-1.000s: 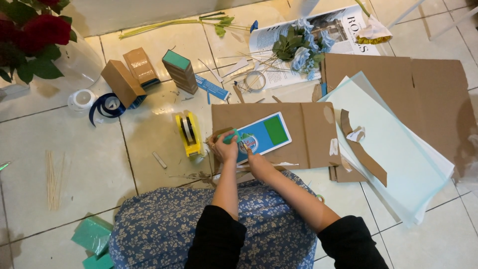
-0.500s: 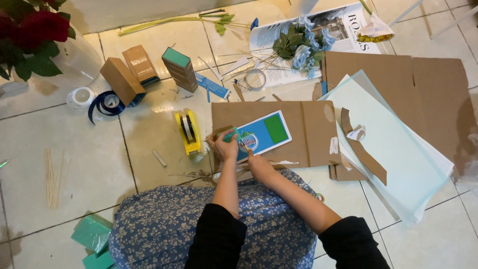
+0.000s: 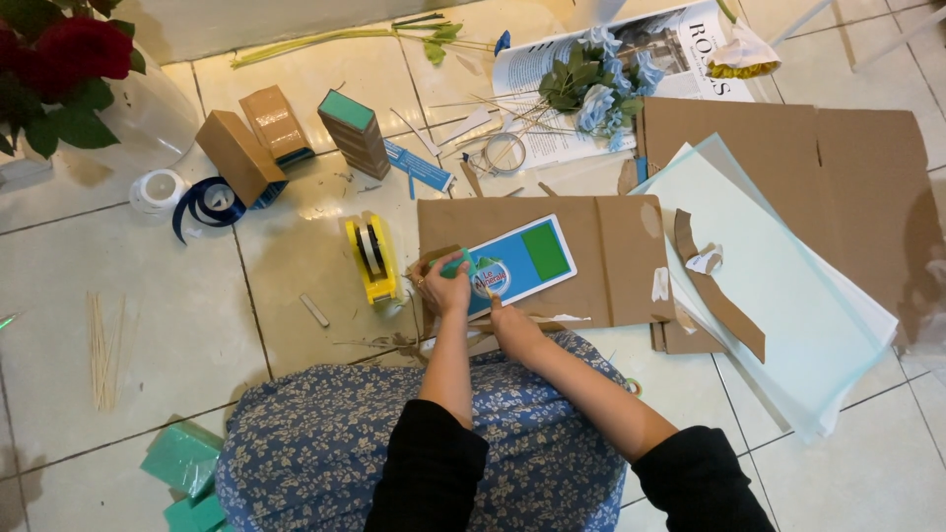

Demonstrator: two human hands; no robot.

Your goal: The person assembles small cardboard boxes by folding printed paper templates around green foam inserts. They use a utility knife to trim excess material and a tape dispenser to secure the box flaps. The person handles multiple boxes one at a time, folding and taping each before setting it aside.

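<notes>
Down on the tiled floor, both forearms reach forward from black sleeves over a blue flowered lap. The left hand point(image 3: 445, 286) is curled, its fingers closed around a small green piece point(image 3: 456, 264) at the left end of a blue and green card point(image 3: 520, 260). The right hand point(image 3: 505, 313) lies low just below the card's near edge; whether its fingers pinch anything cannot be told, since they are too small and partly hidden.

That card rests flat and slightly tilted on a brown cardboard sheet point(image 3: 611, 246), touching the left fingertips and just above the right hand.

One yellow tape dispenser point(image 3: 372, 258) stands just left of the left hand. Farther left lie one white tape roll point(image 3: 158, 189) and one coil of dark blue ribbon point(image 3: 205, 202). Three small boxes point(image 3: 236, 156) stand near the ribbon. A bundle of thin wooden sticks point(image 3: 103, 347) lies well apart at the left. One pale green sheet point(image 3: 778, 286) sits to the right, with a curved cardboard strip point(image 3: 719, 296) on it. Green foam blocks point(image 3: 182, 458) lie by the lap.
</notes>
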